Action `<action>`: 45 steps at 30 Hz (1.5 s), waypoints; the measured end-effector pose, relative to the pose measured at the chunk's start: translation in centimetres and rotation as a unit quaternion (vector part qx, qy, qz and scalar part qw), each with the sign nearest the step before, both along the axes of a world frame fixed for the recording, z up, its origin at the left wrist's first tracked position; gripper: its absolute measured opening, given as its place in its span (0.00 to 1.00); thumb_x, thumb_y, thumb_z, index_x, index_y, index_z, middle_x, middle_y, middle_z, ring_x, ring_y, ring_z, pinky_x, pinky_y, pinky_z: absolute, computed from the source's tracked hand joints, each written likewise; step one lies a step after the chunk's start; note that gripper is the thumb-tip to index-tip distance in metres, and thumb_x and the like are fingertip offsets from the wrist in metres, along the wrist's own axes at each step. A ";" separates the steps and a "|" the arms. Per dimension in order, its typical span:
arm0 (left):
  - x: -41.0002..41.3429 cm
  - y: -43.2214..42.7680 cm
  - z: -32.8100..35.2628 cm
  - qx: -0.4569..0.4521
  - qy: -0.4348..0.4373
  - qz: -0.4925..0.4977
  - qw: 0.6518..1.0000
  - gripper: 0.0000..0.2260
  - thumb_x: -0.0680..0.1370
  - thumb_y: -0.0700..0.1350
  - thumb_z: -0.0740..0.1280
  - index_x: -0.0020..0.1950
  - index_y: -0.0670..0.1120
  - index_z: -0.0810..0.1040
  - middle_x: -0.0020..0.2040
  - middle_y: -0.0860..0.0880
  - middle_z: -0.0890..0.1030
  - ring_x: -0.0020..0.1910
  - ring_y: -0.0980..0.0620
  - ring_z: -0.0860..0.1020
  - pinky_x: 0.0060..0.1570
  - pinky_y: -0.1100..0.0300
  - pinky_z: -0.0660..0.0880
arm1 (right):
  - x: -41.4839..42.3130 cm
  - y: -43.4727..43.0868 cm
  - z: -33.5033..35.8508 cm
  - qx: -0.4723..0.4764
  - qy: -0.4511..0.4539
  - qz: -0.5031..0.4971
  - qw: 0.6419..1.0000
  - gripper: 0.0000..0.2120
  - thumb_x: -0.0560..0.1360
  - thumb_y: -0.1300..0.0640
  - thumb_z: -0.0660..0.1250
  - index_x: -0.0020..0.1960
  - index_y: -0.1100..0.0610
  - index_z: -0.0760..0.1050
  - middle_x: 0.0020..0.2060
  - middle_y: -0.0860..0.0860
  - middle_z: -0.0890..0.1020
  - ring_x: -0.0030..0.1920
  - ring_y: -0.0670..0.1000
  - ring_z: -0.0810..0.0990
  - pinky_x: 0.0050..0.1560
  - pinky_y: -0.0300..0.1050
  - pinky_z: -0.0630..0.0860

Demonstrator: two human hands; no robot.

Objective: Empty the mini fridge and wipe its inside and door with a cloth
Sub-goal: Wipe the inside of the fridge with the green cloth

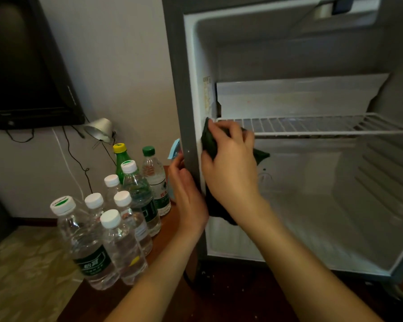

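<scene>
On my feed the mini fridge (186, 89) stands open on a wooden top (219, 305), its inside bare apart from a white wire shelf (312, 126). My right hand (230, 168) grips a dark green cloth (208, 141), fingers curled over it, and presses it against the left inner wall just below the shelf's left end; part of the cloth hangs down beneath the wrist. My left hand (186, 194) holds the fridge's grey left edge, fingers wrapped round its side. A cluster of water bottles (116, 228) stands just left of the fridge, with a blue spray bottle (174, 147) partly hidden behind that edge.
</scene>
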State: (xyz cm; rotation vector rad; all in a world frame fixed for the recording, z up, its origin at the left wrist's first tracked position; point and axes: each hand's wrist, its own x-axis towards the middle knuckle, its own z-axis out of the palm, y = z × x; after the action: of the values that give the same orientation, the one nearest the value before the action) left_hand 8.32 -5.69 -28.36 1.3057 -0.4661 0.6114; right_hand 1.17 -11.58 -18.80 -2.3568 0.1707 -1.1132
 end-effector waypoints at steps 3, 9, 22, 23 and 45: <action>-0.3 0.0 0.2 -0.004 -0.012 -0.033 0.999 0.17 0.79 0.58 0.51 0.65 0.55 0.66 0.61 0.50 0.74 0.61 0.59 0.74 0.58 0.65 0.70 | -0.2 0.7 -2.2 -0.007 -0.023 0.012 1.000 0.27 0.74 0.57 0.64 0.73 0.52 0.65 0.67 0.51 0.68 0.66 0.55 0.62 0.52 0.48 0.74; -0.3 0.5 0.5 -0.037 0.022 -0.107 0.993 0.22 0.75 0.57 0.56 0.67 0.51 0.66 0.65 0.43 0.73 0.64 0.46 0.72 0.65 0.48 0.69 | -2.4 -0.1 -7.4 -0.029 0.013 0.067 0.997 0.29 0.72 0.61 0.67 0.72 0.51 0.67 0.63 0.50 0.69 0.64 0.51 0.65 0.59 0.47 0.75; -1.3 3.3 1.0 -0.123 0.079 -0.058 0.988 0.26 0.76 0.52 0.52 0.72 0.42 0.63 0.58 0.49 0.72 0.51 0.69 0.74 0.50 0.73 0.70 | -0.9 1.9 -0.2 -0.245 -0.108 -0.052 0.962 0.25 0.71 0.59 0.69 0.67 0.49 0.73 0.64 0.55 0.67 0.59 0.61 0.64 0.38 0.48 0.77; -1.4 3.7 0.8 -0.121 0.069 -0.048 0.989 0.26 0.76 0.51 0.51 0.72 0.42 0.63 0.60 0.48 0.71 0.52 0.69 0.73 0.48 0.76 0.69 | -0.7 1.9 -1.7 -0.270 -0.092 -0.060 0.957 0.24 0.71 0.60 0.66 0.67 0.49 0.73 0.64 0.55 0.65 0.58 0.61 0.64 0.37 0.47 0.77; -10.5 4.0 1.1 -0.057 0.080 -0.032 0.995 0.12 0.80 0.47 0.55 0.58 0.45 0.73 0.57 0.41 0.76 0.58 0.48 0.75 0.60 0.57 0.71 | -7.2 -1.3 0.7 -0.084 -0.171 0.063 0.980 0.23 0.72 0.64 0.69 0.65 0.49 0.75 0.64 0.56 0.67 0.65 0.58 0.62 0.63 0.46 0.67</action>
State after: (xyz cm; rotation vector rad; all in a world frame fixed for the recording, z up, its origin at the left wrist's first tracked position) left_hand -2.18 -1.70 -27.30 1.2166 -0.3346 0.4692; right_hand -6.06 -12.92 -18.10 -2.2367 -0.1996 -1.4971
